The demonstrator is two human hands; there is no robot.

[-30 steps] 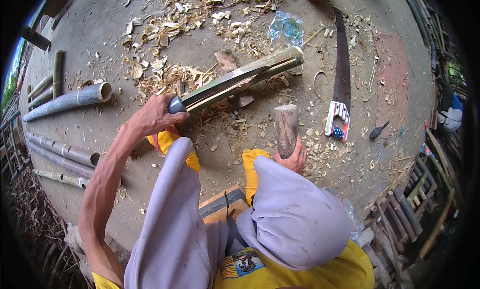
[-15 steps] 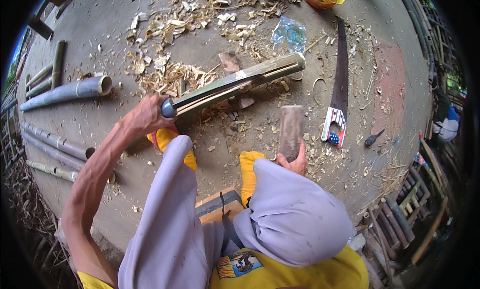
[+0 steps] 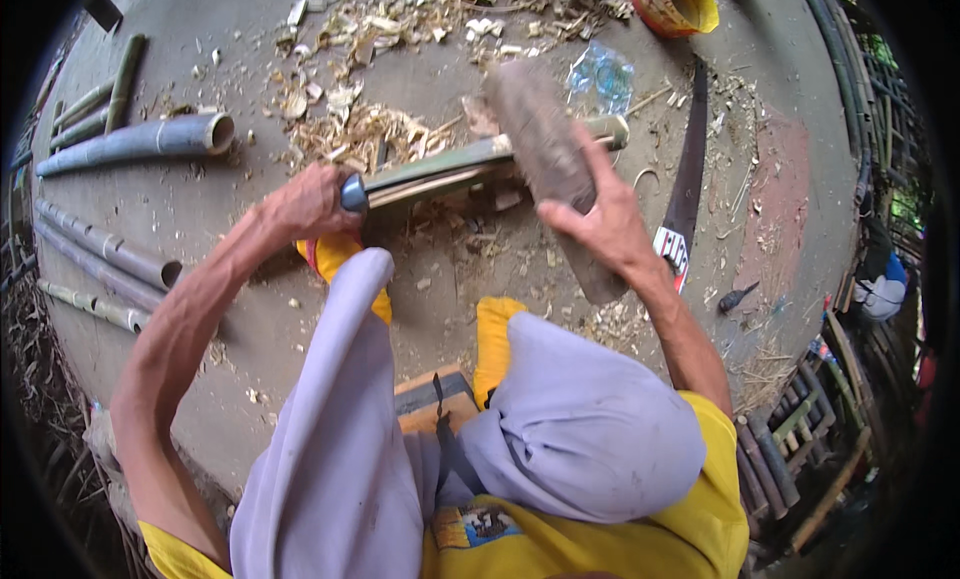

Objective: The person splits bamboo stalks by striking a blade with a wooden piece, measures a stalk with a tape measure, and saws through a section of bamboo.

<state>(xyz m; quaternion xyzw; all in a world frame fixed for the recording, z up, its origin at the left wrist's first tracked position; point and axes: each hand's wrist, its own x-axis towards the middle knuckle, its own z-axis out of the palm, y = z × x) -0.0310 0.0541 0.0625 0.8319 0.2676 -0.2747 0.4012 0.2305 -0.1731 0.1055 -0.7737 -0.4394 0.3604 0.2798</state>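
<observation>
My left hand (image 3: 318, 201) is closed at the near-left end of a split green bamboo pole (image 3: 435, 171). It wraps what looks like a handle with a blue-grey collar (image 3: 353, 193); the fingers hide most of it. A dark lengthwise gap runs between the pole's pale edges. My right hand (image 3: 605, 219) grips a thick brown wooden block (image 3: 545, 144), tilted and blurred by motion. The block is raised and covers part of the pole toward its far end. I cannot tell whether the two touch.
A handsaw (image 3: 687, 169) lies to the right, with a small dark pointed piece (image 3: 738, 298) near it. Shavings (image 3: 350, 129) and a clear plastic bag (image 3: 602, 77) lie beyond the pole, near a red-and-yellow bucket (image 3: 672, 7). Bamboo poles (image 3: 140, 144) lie left.
My right hand has lifted the wooden block from beside my right knee up and over the bamboo pole. My left hand keeps its hold with little movement; the whole view has shifted slightly.
</observation>
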